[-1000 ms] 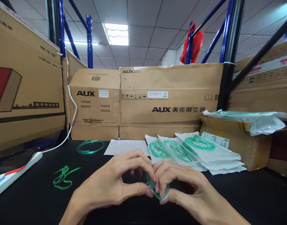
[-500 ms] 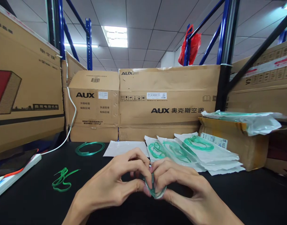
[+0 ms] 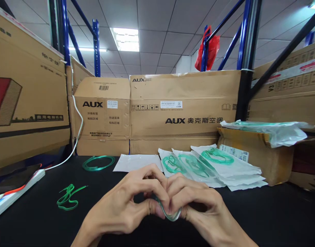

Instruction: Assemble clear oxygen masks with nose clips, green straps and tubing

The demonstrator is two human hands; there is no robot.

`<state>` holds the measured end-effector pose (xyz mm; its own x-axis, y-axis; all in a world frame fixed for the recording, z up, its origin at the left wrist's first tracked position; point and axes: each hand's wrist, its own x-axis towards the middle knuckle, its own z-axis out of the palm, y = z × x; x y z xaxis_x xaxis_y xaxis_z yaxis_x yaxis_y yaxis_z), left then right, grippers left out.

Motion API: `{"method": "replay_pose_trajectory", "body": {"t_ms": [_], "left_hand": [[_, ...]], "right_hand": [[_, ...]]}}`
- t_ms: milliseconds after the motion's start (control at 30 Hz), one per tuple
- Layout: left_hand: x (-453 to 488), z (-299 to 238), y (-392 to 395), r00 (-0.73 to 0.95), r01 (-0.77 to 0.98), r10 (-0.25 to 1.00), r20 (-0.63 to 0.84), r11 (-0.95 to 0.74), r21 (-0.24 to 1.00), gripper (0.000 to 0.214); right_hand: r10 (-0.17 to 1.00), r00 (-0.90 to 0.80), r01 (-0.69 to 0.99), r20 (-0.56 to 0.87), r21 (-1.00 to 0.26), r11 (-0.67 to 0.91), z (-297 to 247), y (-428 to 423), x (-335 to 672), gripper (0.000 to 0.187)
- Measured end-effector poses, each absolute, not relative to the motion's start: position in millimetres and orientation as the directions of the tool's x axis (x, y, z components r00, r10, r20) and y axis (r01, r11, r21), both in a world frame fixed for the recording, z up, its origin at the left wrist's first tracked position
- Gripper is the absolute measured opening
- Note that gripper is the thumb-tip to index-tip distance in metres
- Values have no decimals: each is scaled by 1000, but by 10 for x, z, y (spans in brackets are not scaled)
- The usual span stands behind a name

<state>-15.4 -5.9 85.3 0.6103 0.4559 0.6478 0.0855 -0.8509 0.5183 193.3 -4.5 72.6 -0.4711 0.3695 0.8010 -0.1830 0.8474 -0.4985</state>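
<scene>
Both my hands meet at the near middle of the black table, fingertips pressed close together. Between them is a small bundle of green clear tubing (image 3: 172, 217) with a whitish edge, mostly covered by the fingers. My left hand (image 3: 131, 199) pinches its left side between thumb and bent fingers. On the right side, my right hand (image 3: 201, 202) grips it the same way, its knuckles against the left fingers. Whether the white part is packaging cannot be made out.
A green tubing coil (image 3: 98, 163) and a green cord (image 3: 68, 198) lie on the left. Behind my hands are a white pouch (image 3: 138, 162) and several pouches holding green tubing (image 3: 221, 163). A power strip (image 3: 35, 180), cardboard boxes (image 3: 183, 130) and blue rack posts (image 3: 96, 48) surround the table.
My fingers have drawn closer together and now overlap at the middle. Less of the green tubing shows, with its visible lower edge slightly lower. The view has shifted slightly.
</scene>
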Motion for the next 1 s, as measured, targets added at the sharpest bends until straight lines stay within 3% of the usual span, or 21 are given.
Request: {"method": "replay_pose_trajectory", "body": {"t_ms": [567,1000], "left_hand": [[-114,800,0,593,59,433,679,-864,499,13],[-82,822,-18,610,31,444,656,-841,541,16]], "right_hand": [[374,-444,-86,814,-455,886,710,-38,1974,18],[283,-469,-146,837,-389,910,713,-51,1946,23]]}}
